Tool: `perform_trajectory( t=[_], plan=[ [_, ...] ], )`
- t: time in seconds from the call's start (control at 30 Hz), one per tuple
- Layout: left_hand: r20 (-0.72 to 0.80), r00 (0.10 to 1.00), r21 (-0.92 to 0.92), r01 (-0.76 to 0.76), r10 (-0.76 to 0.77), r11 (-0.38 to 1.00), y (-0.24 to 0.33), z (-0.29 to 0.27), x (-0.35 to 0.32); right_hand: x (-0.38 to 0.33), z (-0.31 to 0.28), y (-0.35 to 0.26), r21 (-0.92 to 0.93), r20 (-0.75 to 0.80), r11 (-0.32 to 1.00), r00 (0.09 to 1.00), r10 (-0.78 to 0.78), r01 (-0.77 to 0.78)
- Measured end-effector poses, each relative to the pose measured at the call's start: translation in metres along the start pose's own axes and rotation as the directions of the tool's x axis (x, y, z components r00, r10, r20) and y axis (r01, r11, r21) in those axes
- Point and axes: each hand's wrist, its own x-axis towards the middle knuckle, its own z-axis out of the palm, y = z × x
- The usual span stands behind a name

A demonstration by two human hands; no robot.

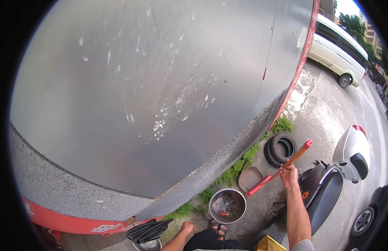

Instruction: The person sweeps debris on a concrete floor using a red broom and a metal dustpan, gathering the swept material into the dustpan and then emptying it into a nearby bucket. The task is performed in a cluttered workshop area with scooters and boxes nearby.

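Observation:
My right hand [289,175] is closed around a wooden stick [295,157] with red ends, held slanting over the ground. Its upper tip points toward the road, and the longer red lower end reaches close to a metal basin [210,208]. What kind of tool it is, I cannot make out. In the basin lie pale scraps and a small red piece. Low by the wall, my left hand [188,227] has its fingers curled in, and nothing shows in it. Both my sandalled feet [221,230] stand just behind the basin.
A grey metal panel [97,108] with white scuffs rises ahead above a stone ledge [210,167]. Tyres [269,152] and a dustpan-like scoop [249,179] lie beyond the basin. A motor scooter [328,188] stands close on the right. Coiled black hose [148,231] sits at lower left; a white van [338,48] is farther off.

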Motion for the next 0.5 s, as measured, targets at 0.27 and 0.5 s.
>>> perform_trajectory(
  t=[0.27, 0.5],
  plan=[
    [-0.28, 0.954, -0.249, -0.177, 0.104, 0.952, -0.174, -0.063, -0.046, 0.206, -0.006, 0.03, -0.88, 0.32, 0.243, 0.888, -0.329, 0.407],
    [-0.242, 0.894, 0.596, -0.171, 0.378, 0.785, -0.308, -0.087, -0.124, 0.277, 0.031, 0.131, -0.771, 0.419, 0.289, 0.794, -0.441, 0.567]
  ],
)
